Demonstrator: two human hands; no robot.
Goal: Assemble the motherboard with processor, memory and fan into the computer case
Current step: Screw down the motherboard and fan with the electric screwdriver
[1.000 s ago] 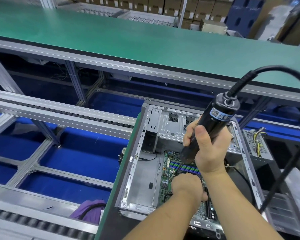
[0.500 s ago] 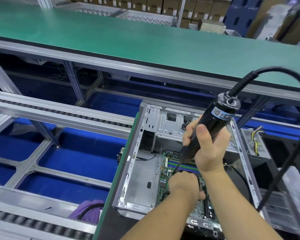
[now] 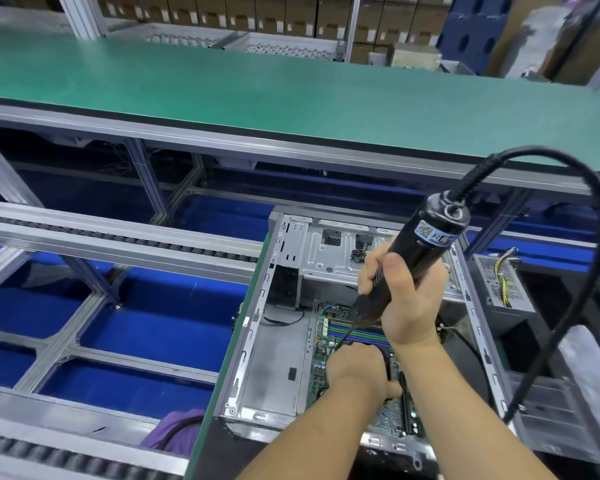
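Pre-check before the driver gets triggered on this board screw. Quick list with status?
1. Electric screwdriver gripped firmly by the right hand: ok.
2. Bit tip down at the motherboard: ok.
3. Bit seated in a screw head: cannot tell, the left hand covers the spot.
4. Left hand steadying near the tip: ok, though its fingers are very close to the bit.
5. Motherboard lying inside the computer case: ok.
6. Screwdriver cable clear of the case: ok, it loops off to the right.
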